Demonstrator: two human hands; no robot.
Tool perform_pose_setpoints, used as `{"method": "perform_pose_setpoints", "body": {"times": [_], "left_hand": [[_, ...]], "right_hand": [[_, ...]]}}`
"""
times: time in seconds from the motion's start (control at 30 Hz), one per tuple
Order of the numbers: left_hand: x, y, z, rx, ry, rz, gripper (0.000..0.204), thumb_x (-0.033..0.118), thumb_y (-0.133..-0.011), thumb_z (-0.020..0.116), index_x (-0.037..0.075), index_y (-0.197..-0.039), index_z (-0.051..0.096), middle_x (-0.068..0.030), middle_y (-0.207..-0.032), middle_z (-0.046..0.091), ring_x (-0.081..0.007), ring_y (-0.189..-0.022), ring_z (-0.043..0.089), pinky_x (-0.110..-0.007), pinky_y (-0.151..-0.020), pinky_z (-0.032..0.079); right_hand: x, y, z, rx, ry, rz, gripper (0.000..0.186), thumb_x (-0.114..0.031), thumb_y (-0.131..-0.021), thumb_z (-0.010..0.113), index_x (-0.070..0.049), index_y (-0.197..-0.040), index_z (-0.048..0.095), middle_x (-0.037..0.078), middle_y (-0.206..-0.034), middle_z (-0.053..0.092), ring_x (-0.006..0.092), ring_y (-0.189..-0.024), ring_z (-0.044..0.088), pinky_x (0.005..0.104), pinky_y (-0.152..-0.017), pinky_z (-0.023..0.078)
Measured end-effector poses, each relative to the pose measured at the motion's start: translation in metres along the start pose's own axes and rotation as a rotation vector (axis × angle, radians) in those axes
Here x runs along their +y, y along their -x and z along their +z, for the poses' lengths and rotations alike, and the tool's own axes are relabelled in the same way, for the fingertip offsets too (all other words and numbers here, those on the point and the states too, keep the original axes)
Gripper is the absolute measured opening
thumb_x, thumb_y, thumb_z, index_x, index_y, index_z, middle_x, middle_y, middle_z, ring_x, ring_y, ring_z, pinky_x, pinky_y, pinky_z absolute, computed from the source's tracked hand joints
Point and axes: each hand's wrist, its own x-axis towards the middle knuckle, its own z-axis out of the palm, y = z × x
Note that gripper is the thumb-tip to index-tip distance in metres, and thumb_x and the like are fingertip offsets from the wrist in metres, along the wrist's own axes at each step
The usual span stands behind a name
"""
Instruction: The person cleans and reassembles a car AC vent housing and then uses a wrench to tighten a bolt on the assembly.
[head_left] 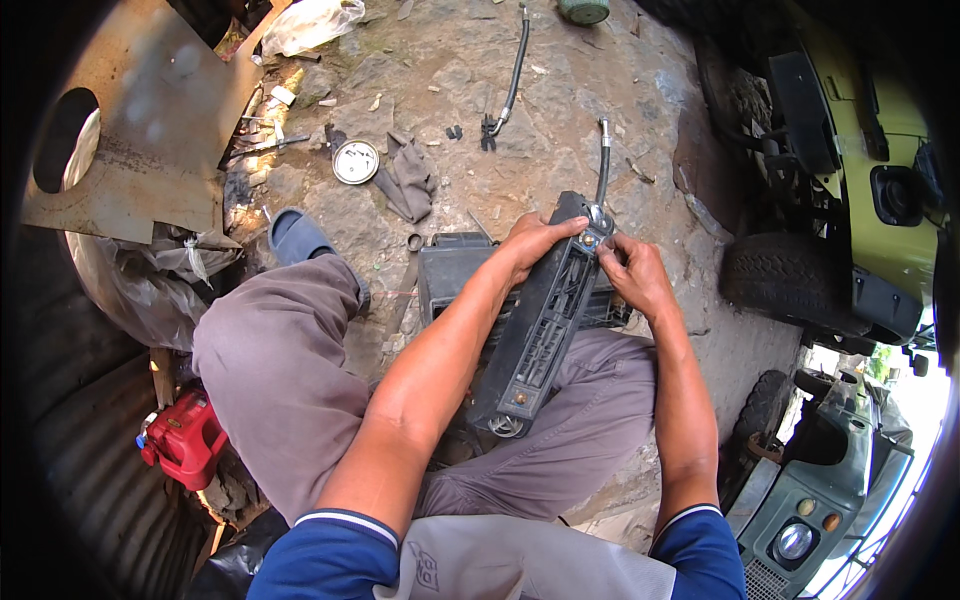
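1. Slanting over the lap in the head view, a long black housing [522, 325] is gripped near its far end by the left hand [532, 244].
2. The right hand [640, 275] is curled beside that end; whether anything is pinched cannot be told.
3. 1 black hose [603, 175] is seen beyond.

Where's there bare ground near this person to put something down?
Two mostly bare patches: between the far hose and the near hose, and between the right forearm and the tyre. It's crowded around the round white-faced object and grey cloth, and about the long black part and black box.
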Motion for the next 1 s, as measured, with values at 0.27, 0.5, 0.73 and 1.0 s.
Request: {"method": "perform_pose_setpoints", "body": {"times": [0.27, 0.5, 0.73, 1.0], "left_hand": [[-0.003, -0.003, 0.005, -0.004, -0.058, 0.001, 0.059, 0.039, -0.08, 0.087, -0.011, -0.106, 0.067, -0.0184, -0.088, 0.074, -0.0216, -0.07, 0.074, -0.034, -0.061, 0.061], [0.001, 0.001, 0.004, -0.033, 0.009, 0.006, 0.052, 0.039, -0.084, 0.085, -0.007, -0.102, 0.068, -0.015, -0.085, 0.074, -0.0206, -0.067, 0.074, -0.032, -0.061, 0.062], [-0.002, -0.002, 0.002, -0.026, -0.005, -0.012, 0.052, 0.038, -0.083, 0.085, -0.008, -0.102, 0.068, -0.0162, -0.086, 0.073, -0.0207, -0.068, 0.074, -0.033, -0.06, 0.062], [0.003, 0.003, 0.005, -0.013, -0.008, -0.004, 0.059, 0.038, -0.083, 0.085, -0.012, -0.105, 0.063, -0.0189, -0.087, 0.073, -0.0223, -0.067, 0.074, -0.034, -0.059, 0.062]], "right_hand": [[0.004, -0.004, 0.014, 0.161, -0.047, -0.161, 0.021, -0.017, -0.091, 0.07, -0.002, -0.106, 0.068, 0.022, -0.082, 0.069, 0.0415, -0.078, 0.068, 0.0458, -0.071, 0.052], [0.008, -0.001, 0.016, 0.152, 0.088, -0.181, 0.02, -0.017, -0.093, 0.071, -0.001, -0.103, 0.066, 0.021, -0.092, 0.067, 0.0409, -0.087, 0.067, 0.0455, -0.076, 0.052], [0.004, 0.001, 0.022, 0.225, 0.155, -0.287, 0.019, -0.019, -0.095, 0.069, -0.005, -0.105, 0.061, 0.017, -0.1, 0.061, 0.0408, -0.09, 0.065, 0.0492, -0.074, 0.052], [0.006, 0.002, 0.024, 0.225, 0.139, -0.313, 0.02, -0.016, -0.096, 0.067, -0.004, -0.11, 0.059, 0.019, -0.101, 0.058, 0.042, -0.094, 0.064, 0.0494, -0.076, 0.051]]}}
